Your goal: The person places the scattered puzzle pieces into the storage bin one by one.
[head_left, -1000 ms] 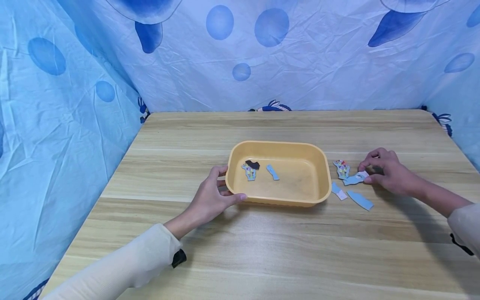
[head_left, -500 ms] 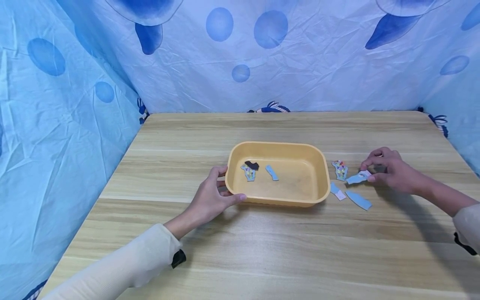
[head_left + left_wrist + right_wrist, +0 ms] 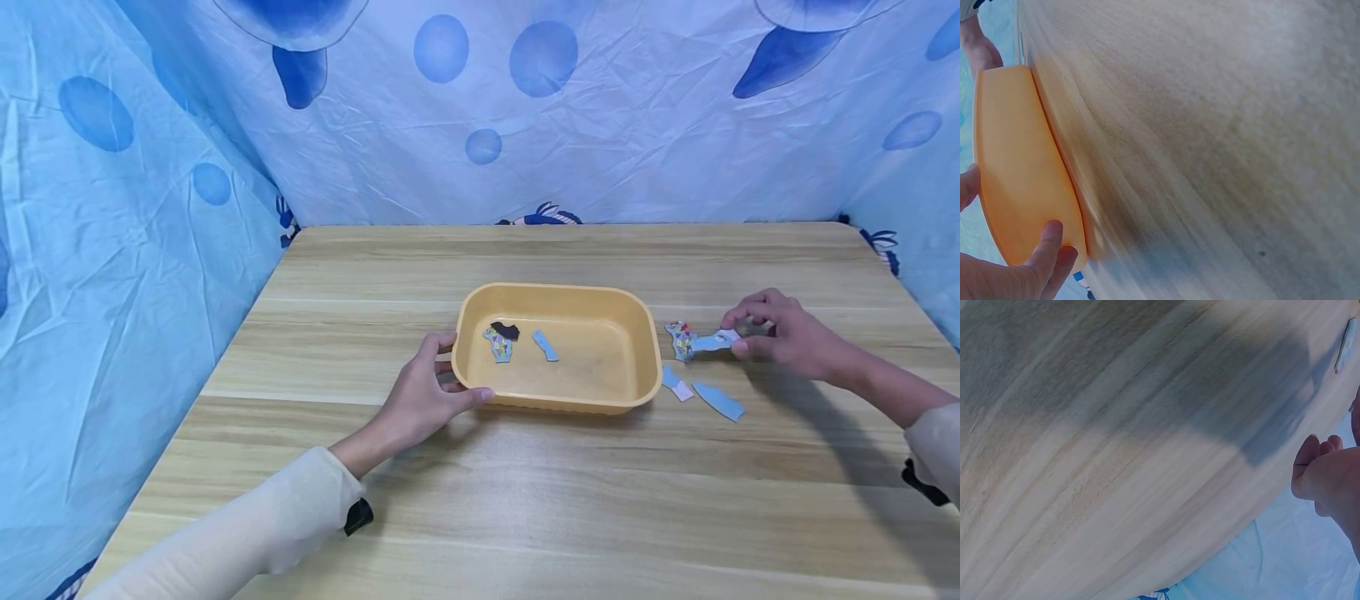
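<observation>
A person works with both bare hands at a wood-grain table [image 3: 525,508], the left hand [image 3: 417,392] braced around the left end of a shallow yellow tray [image 3: 555,400], thumb at the front wall and fingers along the side, while the right hand [image 3: 797,340] pinches the right end of a pale-blue piece with a whitish patch [image 3: 709,342] to the right of the tray. That piece's far end meets a multicoloured piece [image 3: 681,341] lying just beside the tray; whether the two overlap or merely touch cannot be told. Nearer the person lie a blue-and-white piece [image 3: 678,384], close by the tray's right wall, and a plain blue piece [image 3: 718,401]. Inside the tray, a dark piece [image 3: 506,331] touches a patterned piece [image 3: 498,346], with a narrow blue piece [image 3: 545,345] apart to their right. The step in hand appears to be adjusting the pinched piece against its multicoloured neighbor. The next move would seem to call for a light, steady pinch and a small turn or slide, without nudging the adjoining piece out of place.
</observation>
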`<move>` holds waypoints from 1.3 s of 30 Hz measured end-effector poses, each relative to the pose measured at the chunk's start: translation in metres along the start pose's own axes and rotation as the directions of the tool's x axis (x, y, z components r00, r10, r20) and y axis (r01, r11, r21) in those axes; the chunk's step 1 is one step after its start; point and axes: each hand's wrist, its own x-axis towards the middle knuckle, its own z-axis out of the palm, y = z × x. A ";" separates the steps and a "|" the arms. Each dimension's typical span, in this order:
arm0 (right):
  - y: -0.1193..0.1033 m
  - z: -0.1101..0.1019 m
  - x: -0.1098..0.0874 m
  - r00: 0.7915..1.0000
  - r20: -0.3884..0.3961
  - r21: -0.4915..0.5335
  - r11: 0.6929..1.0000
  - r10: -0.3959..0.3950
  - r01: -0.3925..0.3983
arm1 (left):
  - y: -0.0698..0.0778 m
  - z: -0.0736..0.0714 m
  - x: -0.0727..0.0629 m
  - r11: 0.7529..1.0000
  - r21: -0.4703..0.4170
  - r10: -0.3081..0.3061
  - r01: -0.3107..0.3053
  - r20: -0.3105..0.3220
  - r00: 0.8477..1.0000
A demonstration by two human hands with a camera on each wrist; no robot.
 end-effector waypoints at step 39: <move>-0.043 -0.019 0.019 0.993 0.003 0.047 0.992 0.116 -0.116 | -0.001 -0.001 0.000 1.000 -0.002 0.018 -0.018 0.010 1.000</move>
